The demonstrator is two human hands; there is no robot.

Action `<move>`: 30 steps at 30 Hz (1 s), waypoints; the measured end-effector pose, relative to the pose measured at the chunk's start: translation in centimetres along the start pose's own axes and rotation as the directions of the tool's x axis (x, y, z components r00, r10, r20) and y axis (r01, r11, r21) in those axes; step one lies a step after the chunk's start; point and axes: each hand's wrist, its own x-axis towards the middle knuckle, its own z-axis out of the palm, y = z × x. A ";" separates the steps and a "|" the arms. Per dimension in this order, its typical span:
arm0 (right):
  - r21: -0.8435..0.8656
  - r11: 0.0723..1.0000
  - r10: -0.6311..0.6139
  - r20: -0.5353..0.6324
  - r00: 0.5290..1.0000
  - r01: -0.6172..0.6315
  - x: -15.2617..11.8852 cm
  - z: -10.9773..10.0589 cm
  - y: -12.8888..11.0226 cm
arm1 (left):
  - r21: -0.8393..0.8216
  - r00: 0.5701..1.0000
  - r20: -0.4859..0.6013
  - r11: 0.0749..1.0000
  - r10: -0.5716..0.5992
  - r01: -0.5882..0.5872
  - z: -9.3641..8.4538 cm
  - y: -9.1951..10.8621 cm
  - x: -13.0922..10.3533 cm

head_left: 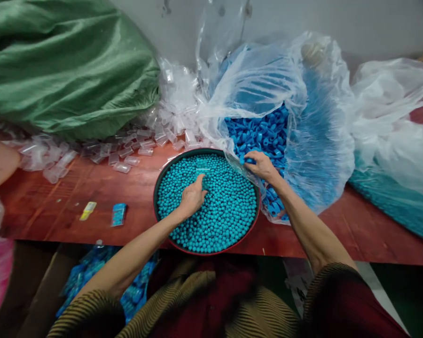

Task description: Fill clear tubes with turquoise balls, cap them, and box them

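A round tray (pixel 256 206) with a dark inside wall and red outside holds a deep layer of turquoise beads (pixel 211 225). My left hand (pixel 192 197) is down among the beads, fingers curled, closed on what looks like a clear plastic tube (pixel 203 170); only its pale rim shows. At the tray's right edge, my right hand (pixel 261 165) pinches a small blue plastic cap (pixel 248 160). Just beyond it a clear plastic bag (pixel 313 122) lies open, with many blue caps (pixel 268 134) spilling toward the tray.
Clear plastic tubes (pixel 125 155) lie heaped along the back of the red table (pixel 74 188), beside a green sack (pixel 66 70). A filled blue piece (pixel 119 214) and a yellow piece (pixel 88 211) lie at left. Another bag (pixel 391 188) of turquoise beads sits at right.
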 end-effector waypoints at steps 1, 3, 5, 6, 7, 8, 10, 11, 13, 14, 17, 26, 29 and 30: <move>-0.042 0.998 -0.047 0.049 0.998 0.049 -0.6 0.0 -0.5 | -0.020 1.000 0.008 1.000 0.009 -0.008 0.1 -0.1 0.1; -0.110 0.988 -0.095 0.116 0.989 0.108 -1.9 0.1 -1.6 | -0.070 0.999 0.017 0.997 0.028 -0.027 0.1 -0.2 0.1; -0.155 0.982 -0.096 0.106 0.990 0.112 -3.3 0.3 -2.6 | -0.117 1.000 0.014 0.993 0.027 -0.026 0.2 -0.2 0.0; -0.182 0.978 -0.087 0.074 0.993 0.099 -4.0 0.4 -3.0 | -0.135 1.000 0.011 0.991 0.023 -0.021 0.2 -0.2 0.0; -0.215 0.973 -0.077 0.035 0.996 0.083 -4.7 0.5 -3.3 | -0.149 1.000 0.010 0.989 0.021 -0.019 0.2 -0.3 -0.1; -0.250 0.966 -0.071 0.003 0.997 0.070 -5.3 0.6 -3.4 | -0.159 1.000 0.011 0.987 0.023 -0.021 0.3 -0.3 -0.1; -0.297 0.953 -0.065 -0.031 0.997 0.053 -6.0 0.9 -3.3 | -0.170 1.000 0.012 0.985 0.029 -0.026 0.4 -0.4 0.0; -0.293 0.955 -0.059 -0.040 0.997 0.045 -6.0 1.0 -3.0 | -0.169 0.999 0.010 0.985 0.033 -0.030 0.5 -0.5 0.0; -0.210 0.977 -0.047 -0.063 0.997 0.033 -5.6 1.2 -2.2 | -0.165 0.999 0.001 0.985 0.041 -0.040 0.6 -0.6 0.0; -0.134 0.990 -0.042 -0.077 0.996 0.032 -5.2 1.4 -1.7 | -0.167 0.999 -0.005 0.985 0.044 -0.044 0.6 -0.7 0.0; 0.150 0.989 0.011 -0.114 0.993 0.006 -3.9 1.8 -0.3 | -0.191 0.998 -0.016 0.980 0.054 -0.056 0.7 -0.9 -0.1; 0.114 0.988 0.111 -0.069 0.991 -0.103 -3.1 1.9 1.2 | -0.250 0.995 -0.044 0.963 0.092 -0.100 1.1 -1.4 0.0; -0.124 0.989 -0.059 0.153 0.986 0.078 -3.4 0.8 0.9 | -0.260 0.995 -0.055 0.961 0.085 -0.096 0.9 -1.3 -0.1; -0.180 0.976 -0.081 0.232 0.969 0.124 -3.6 0.3 0.6 | -0.265 0.996 -0.051 0.960 0.077 -0.088 0.8 -1.2 -0.1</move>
